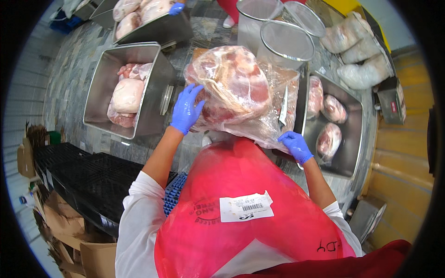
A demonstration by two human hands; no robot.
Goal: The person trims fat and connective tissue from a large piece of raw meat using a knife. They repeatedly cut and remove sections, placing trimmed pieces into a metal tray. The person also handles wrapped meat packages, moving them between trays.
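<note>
A large piece of raw meat (241, 83), red with pale fat and bone, lies in front of me on loosened clear plastic wrap (259, 132). My left hand (187, 109), in a blue glove, rests on the meat's left side with its fingers spread. Also gloved in blue, my right hand (296, 146) is closed on the near right edge of the wrap. A knife (283, 105) lies on the plastic to the right of the meat, its dark handle toward me and its blade pointing away.
A metal bin (160, 92) with pieces of meat stands at left; another (358, 139) at right holds three wrapped pieces. Clear round containers (286, 41) stand beyond the meat. Farther back are more meat bins (181, 30) and a blue-gloved co-worker's hand (176, 8). Black pallets (95, 178) lie lower left.
</note>
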